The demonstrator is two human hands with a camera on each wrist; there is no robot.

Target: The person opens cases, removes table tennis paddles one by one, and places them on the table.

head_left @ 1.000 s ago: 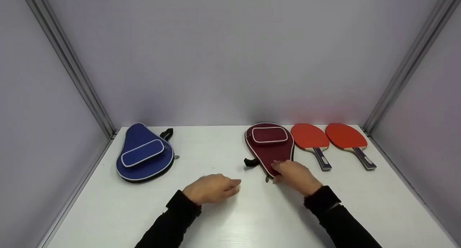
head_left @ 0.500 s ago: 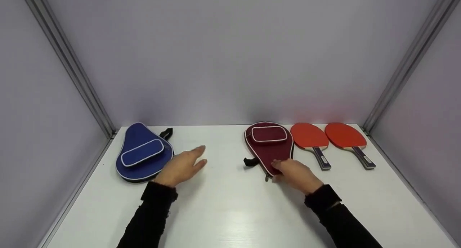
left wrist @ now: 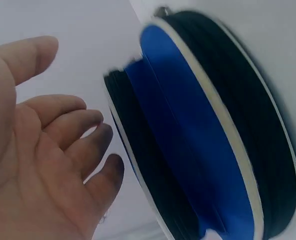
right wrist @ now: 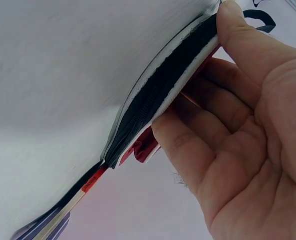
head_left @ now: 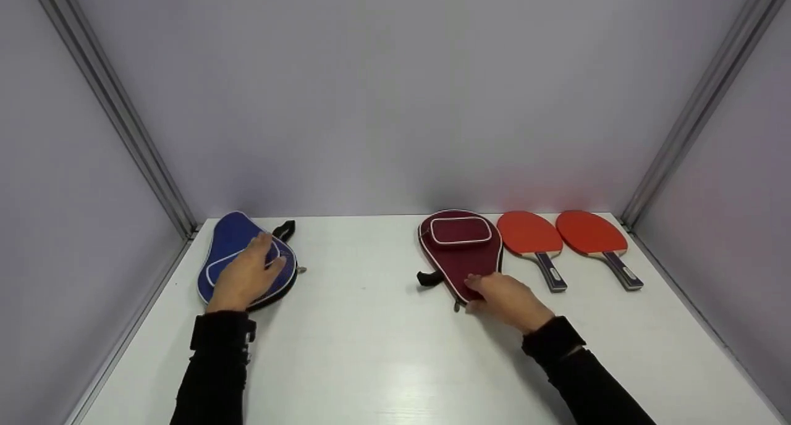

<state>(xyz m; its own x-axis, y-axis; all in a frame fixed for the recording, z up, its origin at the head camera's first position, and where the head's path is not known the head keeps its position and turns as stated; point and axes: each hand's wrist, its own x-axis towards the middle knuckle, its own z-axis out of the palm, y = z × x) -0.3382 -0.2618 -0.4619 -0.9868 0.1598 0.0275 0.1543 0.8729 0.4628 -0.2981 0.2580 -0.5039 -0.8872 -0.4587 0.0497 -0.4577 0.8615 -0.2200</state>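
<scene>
You have a smooth pale-grey back wall (head_left: pixel 395 104) rising behind a glossy white table (head_left: pixel 364 351). On that table, toward your left, lies a blue paddle-shaped fabric bag with white piping (head_left: pixel 230 230), its narrow end pointing away from you. Right of the middle lies a burgundy paddle-shaped fabric bag with white piping (head_left: pixel 460 261), its narrow end toward you. To the right of the burgundy bag are two orange-red rubber-faced paddles, the nearer one (head_left: pixel 530 233) just beside the bag and the other (head_left: pixel 591 233) beyond it; both dark striped handles point toward you.

Your black sleeves come in from the near edge. Your left hand (head_left: pixel 244 273) is over the blue bag, thumb spread away from loosely bent fingers, with nothing between them; you cannot tell whether the fingertips touch the fabric. Your right hand (head_left: pixel 510 301) pinches the narrow end of the burgundy bag, thumb at its edge and fingers curved over its face.

Each bag bears a raised pocket outlined in white, the blue one partly hidden by your left hand. A short black strap sticks out from each bag, the blue bag's (head_left: pixel 285 230) toward the wall, the burgundy's (head_left: pixel 430 278) to the left.
</scene>
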